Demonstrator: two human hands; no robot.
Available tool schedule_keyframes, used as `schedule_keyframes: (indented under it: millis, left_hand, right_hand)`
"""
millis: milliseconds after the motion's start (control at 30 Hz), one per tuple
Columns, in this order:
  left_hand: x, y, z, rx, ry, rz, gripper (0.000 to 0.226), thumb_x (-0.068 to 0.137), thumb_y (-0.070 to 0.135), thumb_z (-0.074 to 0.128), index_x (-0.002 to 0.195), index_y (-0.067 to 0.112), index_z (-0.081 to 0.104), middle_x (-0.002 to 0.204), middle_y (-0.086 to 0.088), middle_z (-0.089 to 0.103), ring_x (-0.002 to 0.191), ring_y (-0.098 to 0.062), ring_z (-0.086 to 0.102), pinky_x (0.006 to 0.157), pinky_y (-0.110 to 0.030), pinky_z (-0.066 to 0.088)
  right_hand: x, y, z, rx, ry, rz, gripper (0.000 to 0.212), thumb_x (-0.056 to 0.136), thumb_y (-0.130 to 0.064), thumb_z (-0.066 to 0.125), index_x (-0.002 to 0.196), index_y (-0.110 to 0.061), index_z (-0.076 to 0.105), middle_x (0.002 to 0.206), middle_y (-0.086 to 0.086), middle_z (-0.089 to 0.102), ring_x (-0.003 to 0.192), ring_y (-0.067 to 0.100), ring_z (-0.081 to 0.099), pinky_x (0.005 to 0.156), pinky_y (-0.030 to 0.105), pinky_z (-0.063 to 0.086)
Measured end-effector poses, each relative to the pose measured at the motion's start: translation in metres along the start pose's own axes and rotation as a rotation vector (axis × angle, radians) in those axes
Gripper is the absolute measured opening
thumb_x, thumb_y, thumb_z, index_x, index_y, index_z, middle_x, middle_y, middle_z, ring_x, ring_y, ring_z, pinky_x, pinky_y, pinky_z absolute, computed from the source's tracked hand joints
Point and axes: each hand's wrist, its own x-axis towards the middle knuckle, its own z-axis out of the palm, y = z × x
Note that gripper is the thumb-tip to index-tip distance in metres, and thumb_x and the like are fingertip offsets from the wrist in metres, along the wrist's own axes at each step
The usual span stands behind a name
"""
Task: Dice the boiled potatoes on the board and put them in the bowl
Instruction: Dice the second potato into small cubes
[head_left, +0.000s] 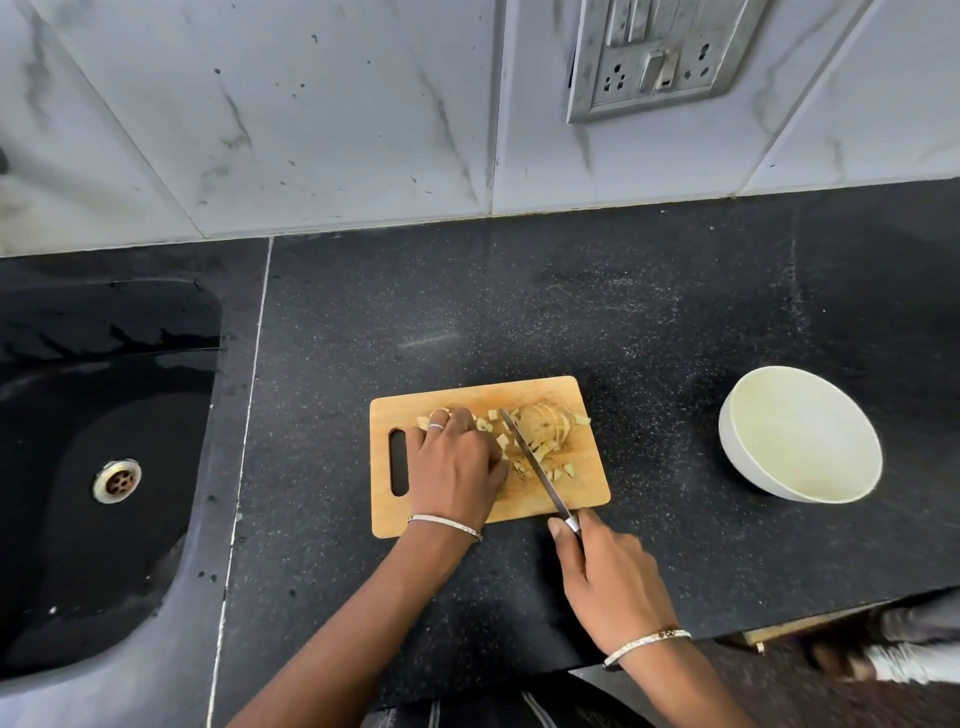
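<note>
Obs., standing by the counter (649, 322).

Bowl (802, 436): white, nothing in it, on the counter well to the right of the board. Risk: dice carried across that gap by hand or on the blade may drop on the stone. Judged safer to bring the bowl closer first.

Board (550, 395): wooden, handle slot at the left. No hand pins it, so a hard stroke could skid it on the polished counter.

Left hand (457, 462): palm down on the left half of the board, fingers bent over the dice. Whether they grip any, cannot tell. Its knuckles sit just beside the blade, so a drifting stroke would nick them.

Right hand (608, 577): wrapped tight round the handle, just off the board's near edge.

Potato (545, 426): far-right part of the board, already in slices leaning together. The row's long axis runs roughly left to right. Being boiled, it is likely soft and may crumble or topple under pressure.

Knife (535, 462): long axis diagonal, tip pointing far-left, handle near-right. The blade lies between the left hand and the slices.

Dice (501, 441): scattered about the blade, a few near the slices.
</note>
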Motion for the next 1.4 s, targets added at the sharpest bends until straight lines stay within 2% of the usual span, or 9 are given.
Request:
schedule_keyframes:
  millis: [300, 433, 700, 833, 967, 1033, 1200, 1300, 1400]
  left_hand:
    - [0.001, -0.006, 0.003, -0.095, 0.008, -0.055, 0.015, 0.089, 0.039, 0.062, 0.098, 0.035, 0.073, 0.101, 0.009, 0.057, 0.101, -0.018, 0.047, 0.081, -0.036, 0.032]
    - [-0.001, -0.008, 0.005, -0.113, 0.036, -0.075, 0.014, 0.087, 0.039, 0.065, 0.097, 0.034, 0.074, 0.101, 0.008, 0.059, 0.099, -0.019, 0.048, 0.083, -0.037, 0.034]
    - [0.002, -0.007, 0.002, -0.141, 0.02, -0.081, 0.012, 0.087, 0.034, 0.066, 0.095, 0.031, 0.075, 0.102, 0.008, 0.059, 0.1, -0.017, 0.047, 0.078, -0.033, 0.028]
    - [0.002, -0.006, 0.003, -0.145, 0.026, -0.075, 0.01, 0.087, 0.031, 0.067, 0.091, 0.03, 0.075, 0.098, 0.008, 0.059, 0.098, -0.018, 0.047, 0.075, -0.032, 0.025]
    - [0.001, -0.006, 0.006, -0.117, 0.043, -0.069, 0.011, 0.087, 0.032, 0.065, 0.09, 0.03, 0.075, 0.098, 0.007, 0.059, 0.099, -0.019, 0.048, 0.079, -0.036, 0.032]
    - [-0.001, -0.006, 0.007, -0.085, 0.059, -0.069, 0.011, 0.087, 0.032, 0.064, 0.089, 0.029, 0.075, 0.098, 0.006, 0.059, 0.099, -0.021, 0.049, 0.08, -0.038, 0.033]
    - [0.0, -0.007, 0.006, -0.066, 0.114, -0.049, 0.012, 0.085, 0.03, 0.063, 0.085, 0.027, 0.075, 0.096, 0.005, 0.06, 0.093, -0.022, 0.051, 0.076, -0.038, 0.034]
    - [0.004, -0.015, 0.001, -0.228, 0.062, -0.067, 0.006, 0.08, 0.031, 0.068, 0.082, 0.03, 0.073, 0.09, 0.008, 0.062, 0.088, -0.02, 0.054, 0.074, -0.035, 0.041]
    - [0.008, -0.029, -0.005, -0.412, 0.059, -0.095, 0.008, 0.076, 0.022, 0.071, 0.079, 0.03, 0.07, 0.082, 0.01, 0.062, 0.08, -0.015, 0.056, 0.069, -0.03, 0.046]
  right_hand:
    - [-0.005, -0.004, 0.003, 0.05, -0.021, 0.022, 0.031, 0.101, -0.05, 0.031, 0.084, -0.026, 0.039, 0.081, -0.002, 0.062, 0.083, 0.03, 0.063, 0.065, 0.041, 0.044]
    - [-0.007, -0.009, 0.007, 0.042, -0.049, 0.008, 0.03, 0.102, -0.048, 0.031, 0.085, -0.024, 0.04, 0.077, -0.003, 0.056, 0.084, 0.029, 0.064, 0.062, 0.037, 0.037]
    - [-0.005, -0.015, 0.02, -0.026, -0.08, 0.065, 0.03, 0.102, -0.049, 0.025, 0.09, -0.025, 0.038, 0.088, 0.004, 0.064, 0.088, 0.034, 0.066, 0.06, 0.038, 0.041]
    - [0.004, -0.023, 0.021, -0.116, -0.071, 0.093, 0.034, 0.104, -0.044, 0.025, 0.104, -0.019, 0.047, 0.1, 0.008, 0.067, 0.097, 0.036, 0.065, 0.063, 0.036, 0.038]
    - [0.01, -0.027, 0.02, -0.157, -0.085, 0.11, 0.036, 0.105, -0.041, 0.025, 0.117, -0.017, 0.048, 0.108, 0.011, 0.067, 0.104, 0.038, 0.063, 0.066, 0.037, 0.037]
    - [0.01, -0.026, 0.018, -0.135, -0.089, 0.102, 0.034, 0.104, -0.042, 0.027, 0.111, -0.017, 0.05, 0.105, 0.01, 0.066, 0.102, 0.038, 0.063, 0.066, 0.037, 0.037]
    - [-0.007, -0.012, 0.013, 0.019, -0.137, 0.085, 0.032, 0.102, -0.046, 0.031, 0.08, -0.024, 0.041, 0.074, -0.003, 0.053, 0.084, 0.029, 0.065, 0.061, 0.035, 0.037]
    - [-0.019, -0.006, 0.01, 0.027, -0.103, 0.05, 0.034, 0.102, -0.048, 0.03, 0.08, -0.025, 0.041, 0.069, -0.006, 0.052, 0.074, 0.027, 0.06, 0.06, 0.036, 0.036]
    - [-0.017, -0.005, 0.005, -0.006, -0.006, 0.045, 0.032, 0.101, -0.05, 0.027, 0.086, -0.026, 0.041, 0.073, -0.003, 0.058, 0.079, 0.03, 0.063, 0.06, 0.039, 0.037]
